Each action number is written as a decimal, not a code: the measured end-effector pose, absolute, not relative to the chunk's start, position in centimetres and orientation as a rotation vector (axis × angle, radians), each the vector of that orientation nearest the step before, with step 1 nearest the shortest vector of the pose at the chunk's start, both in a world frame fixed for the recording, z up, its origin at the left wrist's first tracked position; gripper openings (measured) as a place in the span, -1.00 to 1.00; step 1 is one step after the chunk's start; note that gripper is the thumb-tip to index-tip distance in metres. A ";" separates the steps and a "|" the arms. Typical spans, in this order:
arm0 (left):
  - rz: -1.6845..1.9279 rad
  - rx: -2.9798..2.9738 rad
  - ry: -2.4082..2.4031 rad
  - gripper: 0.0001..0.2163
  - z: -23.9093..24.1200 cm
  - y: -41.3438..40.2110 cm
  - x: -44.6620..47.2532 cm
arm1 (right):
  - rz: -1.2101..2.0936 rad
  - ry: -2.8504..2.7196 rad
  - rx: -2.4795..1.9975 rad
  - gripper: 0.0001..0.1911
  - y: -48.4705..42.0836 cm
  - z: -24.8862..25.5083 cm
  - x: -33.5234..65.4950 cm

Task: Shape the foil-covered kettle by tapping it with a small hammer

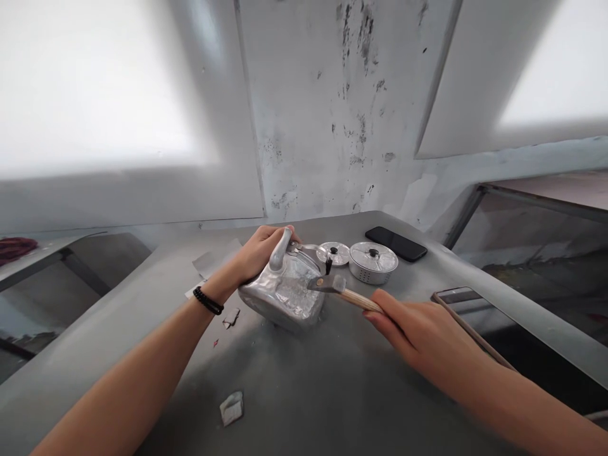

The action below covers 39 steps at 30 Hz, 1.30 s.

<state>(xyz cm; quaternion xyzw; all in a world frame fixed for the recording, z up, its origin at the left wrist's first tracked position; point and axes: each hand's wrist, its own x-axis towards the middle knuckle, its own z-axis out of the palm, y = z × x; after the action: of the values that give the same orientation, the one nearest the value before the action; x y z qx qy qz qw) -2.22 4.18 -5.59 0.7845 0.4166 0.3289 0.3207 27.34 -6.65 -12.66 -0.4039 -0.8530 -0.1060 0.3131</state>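
A dented silvery metal kettle lies tilted over the grey table, its curved spout pointing up. My left hand is closed on the kettle's far upper side, behind the spout; some of its fingers are hidden. In my right hand is a hammer, gripped by its light wooden handle. The hammer's metal head is at the kettle's right side; whether it touches the metal I cannot tell. Just beyond, a round lid with a black knob lies beside a perforated metal strainer topped with a similar lid.
A black phone rests at the table's back right. Nearer on the right lies a larger dark-screened device. Small scraps, including a pale folded piece, are on the table. Behind stands a stained wall.
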 end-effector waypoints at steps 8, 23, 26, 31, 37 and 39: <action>0.851 2.033 1.106 -0.56 -5.3 3.7 -1.8 | -0.365 -2.226 -1.036 -0.68 -6.3 -12.8 27.9; 0.855 2.013 1.135 -0.57 -5.3 3.8 -1.9 | -0.273 -2.314 -1.116 -0.64 -6.1 -13.0 27.6; 0.865 2.006 1.134 -0.55 -5.5 4.1 -2.0 | -0.214 -2.326 -1.150 -0.65 -5.9 -13.2 27.5; 0.876 1.984 1.139 -0.55 -5.7 4.3 -2.2 | -0.214 -2.203 -1.184 -0.67 -5.7 -13.3 28.2; 0.862 1.961 1.094 -0.58 -5.3 4.3 -2.2 | 0.011 -2.035 -1.257 -0.59 -5.9 -12.5 28.7; 0.854 1.954 1.092 -0.57 -5.0 4.2 -2.3 | 0.134 -1.978 -1.285 -0.57 -6.2 -12.3 28.8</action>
<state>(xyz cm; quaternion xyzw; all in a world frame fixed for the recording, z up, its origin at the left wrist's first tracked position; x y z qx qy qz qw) -2.33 4.16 -5.04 0.7594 0.4243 0.3320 0.3646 28.77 -6.25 -12.26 -0.5032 -0.7745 0.0524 0.3798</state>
